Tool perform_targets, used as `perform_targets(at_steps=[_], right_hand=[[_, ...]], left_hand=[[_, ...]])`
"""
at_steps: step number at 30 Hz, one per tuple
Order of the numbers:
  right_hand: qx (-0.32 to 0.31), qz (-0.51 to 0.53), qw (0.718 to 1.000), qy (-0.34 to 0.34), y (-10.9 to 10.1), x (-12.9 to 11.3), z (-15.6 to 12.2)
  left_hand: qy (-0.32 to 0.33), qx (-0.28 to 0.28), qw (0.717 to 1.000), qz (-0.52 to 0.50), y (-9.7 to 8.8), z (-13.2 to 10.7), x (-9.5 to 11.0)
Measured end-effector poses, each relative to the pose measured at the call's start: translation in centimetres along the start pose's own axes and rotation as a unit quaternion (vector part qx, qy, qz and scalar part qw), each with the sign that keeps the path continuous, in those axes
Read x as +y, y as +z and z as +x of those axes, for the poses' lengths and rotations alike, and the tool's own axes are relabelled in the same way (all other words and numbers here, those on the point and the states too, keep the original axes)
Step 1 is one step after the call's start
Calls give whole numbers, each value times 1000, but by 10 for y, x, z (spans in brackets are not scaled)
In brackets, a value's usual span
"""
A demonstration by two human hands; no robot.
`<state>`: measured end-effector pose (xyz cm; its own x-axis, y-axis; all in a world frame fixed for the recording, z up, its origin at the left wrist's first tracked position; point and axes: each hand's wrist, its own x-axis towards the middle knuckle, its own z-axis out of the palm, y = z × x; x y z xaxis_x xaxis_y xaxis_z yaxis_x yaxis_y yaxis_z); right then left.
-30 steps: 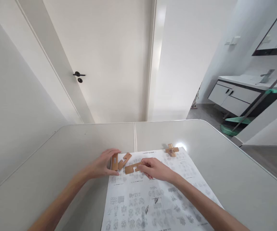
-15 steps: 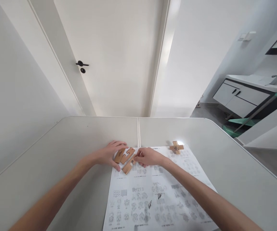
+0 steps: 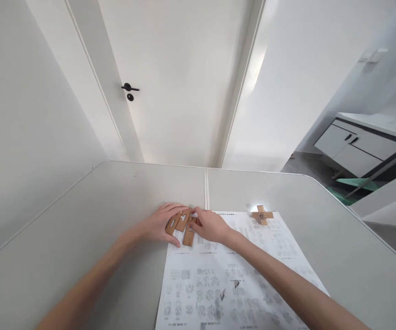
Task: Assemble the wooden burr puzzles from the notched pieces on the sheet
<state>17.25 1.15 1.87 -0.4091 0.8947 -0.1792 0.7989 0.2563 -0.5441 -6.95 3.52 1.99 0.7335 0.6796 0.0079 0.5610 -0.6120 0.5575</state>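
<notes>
Three flat wooden puzzle pieces with cut-out notches lie side by side at the top left of a printed sheet. My left hand [image 3: 159,223] rests at their left, fingers stretched along the top and thumb apart below, beside the leftmost piece [image 3: 172,224]. Between the others sits the middle piece [image 3: 183,221], its notch showing white. The rightmost piece [image 3: 188,238] is pinched by its upper part between the thumb and fingers of my right hand [image 3: 212,224]. That upper part is partly hidden by the fingers.
Beneath the pieces, the printed instruction sheet [image 3: 214,261] covers the table's near middle. A cross-shaped wooden assembly [image 3: 262,215] stands at its top right corner. A seam crosses the pale table [image 3: 142,188]. Beyond are a closed door [image 3: 180,91] and a sink cabinet [image 3: 352,142].
My right hand has turned the rightmost piece more upright and brought it nearer the middle one. The pieces are closer together. The whole view has shifted slightly.
</notes>
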Motion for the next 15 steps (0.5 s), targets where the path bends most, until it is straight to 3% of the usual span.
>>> perform_targets(at_steps=[10,15], right_hand=[[-45,-19,993,-106,8,-2,-15],[-9,-11,994,-110,12,-1,-17]], left_hand=[[-17,78,996,44,19,-8,-9],[-41,130,987,80,24,-24,-7]])
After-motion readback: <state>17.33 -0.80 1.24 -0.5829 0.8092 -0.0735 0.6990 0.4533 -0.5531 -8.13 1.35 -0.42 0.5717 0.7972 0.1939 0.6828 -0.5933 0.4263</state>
